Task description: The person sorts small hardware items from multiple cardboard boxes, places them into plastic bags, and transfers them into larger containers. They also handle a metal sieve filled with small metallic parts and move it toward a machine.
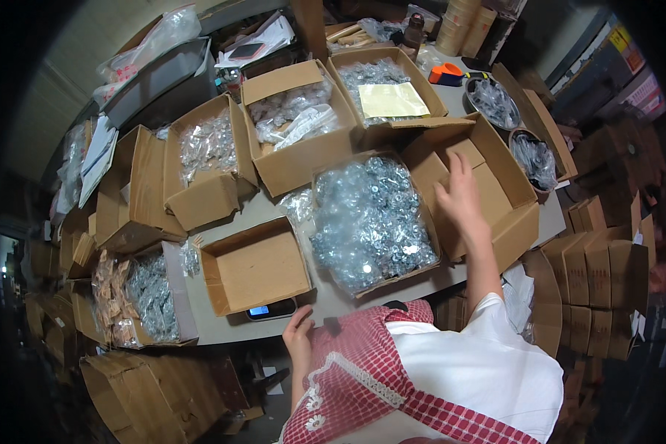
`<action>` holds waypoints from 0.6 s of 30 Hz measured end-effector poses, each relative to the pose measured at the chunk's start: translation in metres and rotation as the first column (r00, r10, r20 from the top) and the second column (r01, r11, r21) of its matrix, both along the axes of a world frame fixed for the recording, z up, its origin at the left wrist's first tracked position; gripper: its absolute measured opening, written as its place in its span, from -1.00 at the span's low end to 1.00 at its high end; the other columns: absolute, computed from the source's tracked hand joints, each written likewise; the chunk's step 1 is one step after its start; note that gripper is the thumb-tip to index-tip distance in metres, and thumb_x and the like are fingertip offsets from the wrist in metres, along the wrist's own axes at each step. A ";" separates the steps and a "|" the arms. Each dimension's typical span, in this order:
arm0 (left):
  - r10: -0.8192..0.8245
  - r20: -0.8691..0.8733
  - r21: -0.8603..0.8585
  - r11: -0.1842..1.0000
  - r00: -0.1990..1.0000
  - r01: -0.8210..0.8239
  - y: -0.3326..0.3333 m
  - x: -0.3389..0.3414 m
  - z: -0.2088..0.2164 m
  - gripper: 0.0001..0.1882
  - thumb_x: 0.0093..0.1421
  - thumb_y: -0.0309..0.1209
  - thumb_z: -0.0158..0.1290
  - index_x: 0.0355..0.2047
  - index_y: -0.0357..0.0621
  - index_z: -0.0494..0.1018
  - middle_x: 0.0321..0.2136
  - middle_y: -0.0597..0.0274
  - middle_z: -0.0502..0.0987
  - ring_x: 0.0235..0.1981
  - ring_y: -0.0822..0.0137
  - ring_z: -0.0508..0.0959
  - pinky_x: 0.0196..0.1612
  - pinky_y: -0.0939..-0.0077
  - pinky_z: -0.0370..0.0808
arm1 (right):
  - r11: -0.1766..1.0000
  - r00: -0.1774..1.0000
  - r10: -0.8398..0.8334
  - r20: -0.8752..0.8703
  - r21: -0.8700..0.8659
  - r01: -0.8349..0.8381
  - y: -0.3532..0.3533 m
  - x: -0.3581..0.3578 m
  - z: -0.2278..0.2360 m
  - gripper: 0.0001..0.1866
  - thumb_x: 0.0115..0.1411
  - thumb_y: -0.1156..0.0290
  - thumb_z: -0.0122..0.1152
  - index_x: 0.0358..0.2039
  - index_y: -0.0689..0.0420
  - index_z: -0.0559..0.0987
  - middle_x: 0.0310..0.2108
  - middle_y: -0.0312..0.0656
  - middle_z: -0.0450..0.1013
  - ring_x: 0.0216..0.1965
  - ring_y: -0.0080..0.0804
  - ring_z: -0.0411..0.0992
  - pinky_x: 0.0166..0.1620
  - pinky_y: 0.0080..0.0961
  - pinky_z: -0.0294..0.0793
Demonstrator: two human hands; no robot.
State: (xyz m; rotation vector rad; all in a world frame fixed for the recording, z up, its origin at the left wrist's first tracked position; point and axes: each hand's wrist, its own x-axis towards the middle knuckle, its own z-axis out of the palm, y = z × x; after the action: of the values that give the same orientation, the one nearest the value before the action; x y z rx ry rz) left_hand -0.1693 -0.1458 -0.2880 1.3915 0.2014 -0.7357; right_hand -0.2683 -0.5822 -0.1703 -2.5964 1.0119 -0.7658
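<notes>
Over the empty box (pixel 488 174), right hand (pixel 460 198) outstretched, fingers spread.

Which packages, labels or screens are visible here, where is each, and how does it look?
Scale screen: under the empty brown carton, near the left hand; small, glowing blue.
Yellow envelope: flat, pale, on bagged parts in a far carton.
Open carton: centre, full of clear bags of metal parts, left of the right hand.
Phone: far left, dark screen.
</notes>
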 end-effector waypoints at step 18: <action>-0.092 0.288 0.562 0.822 0.953 -0.091 0.110 -0.078 -0.053 -0.73 0.23 -0.67 -0.09 -0.19 -0.24 0.60 -0.27 0.04 0.68 -0.19 0.23 0.69 -0.08 0.39 0.59 | 0.888 0.848 0.113 0.518 0.331 -0.320 0.010 -0.071 0.129 -0.57 0.24 0.56 0.26 0.11 0.34 0.46 -0.05 -0.10 0.51 -0.10 -0.41 0.47 -0.01 -0.50 0.47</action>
State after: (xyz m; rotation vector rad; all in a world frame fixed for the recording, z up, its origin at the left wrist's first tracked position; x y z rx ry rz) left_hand -0.2473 -0.0353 -0.3408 2.0625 0.1858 -0.4597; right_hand -0.3389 -0.5722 -0.0416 -1.9678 0.6175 -0.9616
